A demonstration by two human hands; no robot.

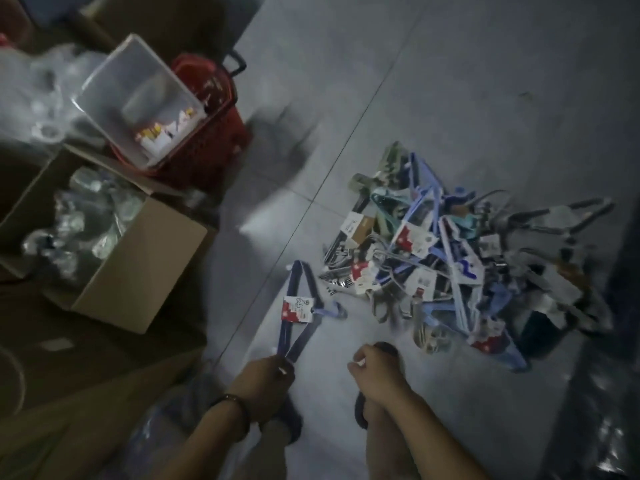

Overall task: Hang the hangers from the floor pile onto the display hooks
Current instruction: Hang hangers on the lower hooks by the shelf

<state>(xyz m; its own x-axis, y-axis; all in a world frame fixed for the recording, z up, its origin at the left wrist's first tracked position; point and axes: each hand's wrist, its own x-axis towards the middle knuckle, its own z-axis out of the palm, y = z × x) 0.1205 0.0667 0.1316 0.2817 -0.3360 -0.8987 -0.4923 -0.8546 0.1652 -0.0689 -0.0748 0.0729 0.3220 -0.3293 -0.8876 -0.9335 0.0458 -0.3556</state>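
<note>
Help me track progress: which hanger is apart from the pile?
The dark blue hanger with the red-and-white tag, left of the pile. The left hand grips its near corner; all the others lie tangled together.

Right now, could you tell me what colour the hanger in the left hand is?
Blue hanger, seen in the head view.

Person, seen from above, in a dim and blurred picture.
- Left hand [270,375] and right hand [375,370]: bare, as are both forearms down to the lower edge.
- Left wrist: one narrow dark band [231,407] with a lighter brownish stretch on top. Bracelet or watch strap, cannot tell.
- Feet: dark blue-grey footwear, left slipper [292,422] and right slipper [361,412]. Details too blurred to make out.
</note>
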